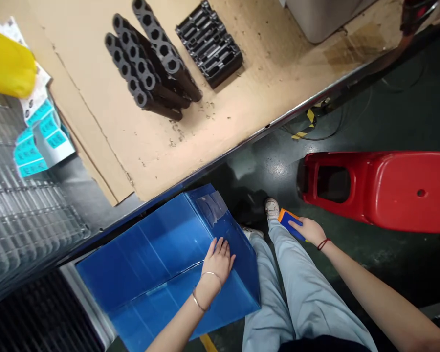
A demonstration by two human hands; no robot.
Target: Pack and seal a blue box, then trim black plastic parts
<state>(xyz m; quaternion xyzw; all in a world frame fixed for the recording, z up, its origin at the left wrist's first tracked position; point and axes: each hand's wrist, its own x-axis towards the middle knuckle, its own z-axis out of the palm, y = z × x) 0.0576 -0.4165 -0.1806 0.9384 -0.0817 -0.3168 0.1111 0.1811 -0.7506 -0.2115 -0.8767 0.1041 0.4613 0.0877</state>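
My left hand [219, 259] is at the blue plastic bin [139, 249], its fingers stretched out against the end wall. Whether the palm bears on the bin is hard to tell. Down by my leg, my right hand [311, 231] is closed around a small blue and orange block [292, 225], whose exact kind does not show. The bin stands beside the table edge, its inside facing up, with grey tape on one corner. Several black tube-shaped plastic parts [146, 63] stand on the cardboard-covered table [220, 122], next to a black ribbed block of parts [209, 44].
A red plastic stool [407, 190] stands on the right. On the left are stacked clear trays [25, 210], a yellow cylinder [7, 63] and turquoise labels [40, 139]. A grey container [322, 19] sits at the table's back; a cable [326, 137] lies below the edge.
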